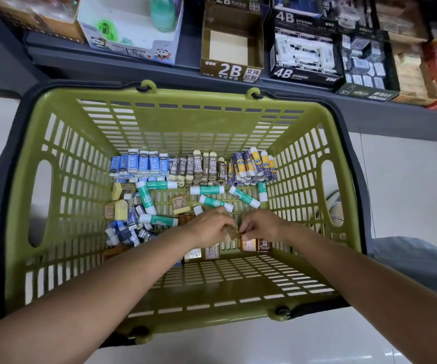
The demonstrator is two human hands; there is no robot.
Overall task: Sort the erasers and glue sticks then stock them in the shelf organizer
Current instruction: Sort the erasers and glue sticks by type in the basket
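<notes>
Both hands are working inside the olive-green slotted plastic shopping basket [54, 143], which is standing on the pale floor in front of a grey shelf. The left hand [209, 227] and the right hand [262, 225] are meeting near the middle of the basket floor, and both grips are pinching a small brown-sleeved eraser [232, 233] between curled fingertips; the exact finger placement is partly hidden.

Along the far wall, sorted stock is standing in three upright rows: blue-and-white sleeved erasers [144, 164], brown 2B-printed erasers [199, 168] and purple-and-yellow sleeved erasers [251, 164]. Loose items are lying in front of these rows: white-and-green cylindrical glue sticks [207, 190], a mixed heap of dark blue and cream erasers [128, 216] at the left, and copper-brown wrapped erasers [254, 244] just beside the right hand.

Handling judgement:
- Erasers are appearing light, compact and slightly yielding, with smooth card sleeves that are likely sliding on the block. Take hold across the two broad faces of the sleeve, not at the bare rubber end
- Glue sticks are appearing light, rigid and prone to rolling. Take hold around the mid-barrel, keeping clear of the white cap, which may pull off

On the shelf, the empty brown cardboard 2B display box [232, 46] is standing open beside the filled black 4B display box [304, 53], and is likely receiving the brown 2B stock
</notes>
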